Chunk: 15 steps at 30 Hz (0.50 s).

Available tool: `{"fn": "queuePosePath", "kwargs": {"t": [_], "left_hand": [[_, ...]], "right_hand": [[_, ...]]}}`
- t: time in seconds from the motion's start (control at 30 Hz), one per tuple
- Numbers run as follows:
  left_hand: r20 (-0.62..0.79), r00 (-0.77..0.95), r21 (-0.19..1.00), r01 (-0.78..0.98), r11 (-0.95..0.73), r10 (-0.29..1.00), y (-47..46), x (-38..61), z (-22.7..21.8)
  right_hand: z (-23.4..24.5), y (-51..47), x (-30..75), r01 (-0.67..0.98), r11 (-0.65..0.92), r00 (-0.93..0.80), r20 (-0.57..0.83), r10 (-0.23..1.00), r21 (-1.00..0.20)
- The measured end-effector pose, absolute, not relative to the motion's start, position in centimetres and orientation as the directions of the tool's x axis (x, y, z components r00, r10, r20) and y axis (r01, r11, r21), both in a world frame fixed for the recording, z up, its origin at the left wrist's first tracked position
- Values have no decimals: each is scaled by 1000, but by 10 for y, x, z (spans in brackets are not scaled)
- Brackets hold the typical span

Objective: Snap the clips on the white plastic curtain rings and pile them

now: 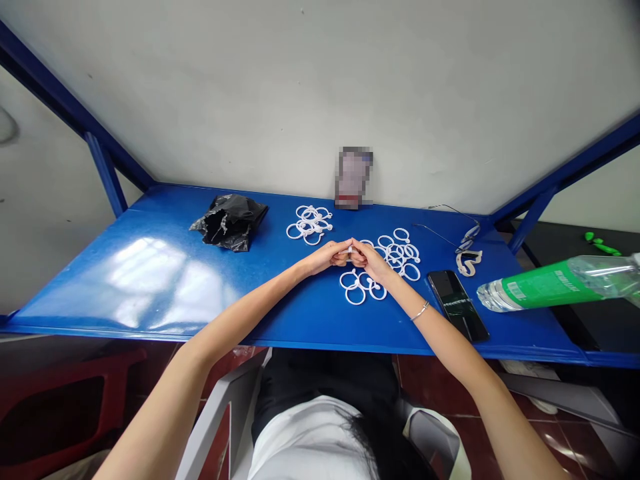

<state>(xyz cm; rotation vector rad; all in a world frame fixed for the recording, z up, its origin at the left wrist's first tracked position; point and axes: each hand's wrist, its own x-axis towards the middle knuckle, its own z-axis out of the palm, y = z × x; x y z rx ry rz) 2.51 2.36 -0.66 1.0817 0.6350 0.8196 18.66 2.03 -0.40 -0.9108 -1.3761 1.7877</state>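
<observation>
My left hand (327, 258) and my right hand (367, 259) meet above the blue table, thumbs and fingers pressed together. A small white piece (349, 251) shows between them; it looks like part of a white plastic ring, mostly hidden by my fingers. Beside my right hand lies a loose group of white rings (395, 255), each with a small round tab. Nearer to me, several more white rings (355, 296) rest under my right wrist. Another pile of white rings (310, 223) sits beyond my left hand.
A crumpled black plastic bag (231, 223) lies at the left. A pixelated upright object (354, 177) leans on the wall. To the right are a phone (457, 305), eyeglasses (469, 235), a white curved item (469, 263) and a green-labelled water bottle (555, 283).
</observation>
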Motion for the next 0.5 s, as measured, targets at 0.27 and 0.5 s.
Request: {"fn": "queuePosePath", "kwargs": {"t": [0.27, 0.5], "left_hand": [[-51, 623, 922, -271, 276, 781, 23, 29, -6], [-40, 571, 865, -391, 315, 820, 23, 29, -10]], "right_hand": [[-4, 22, 186, -147, -251, -497, -148, 855, -957], [6, 19, 184, -215, -228, -494, -95, 864, -950]]}}
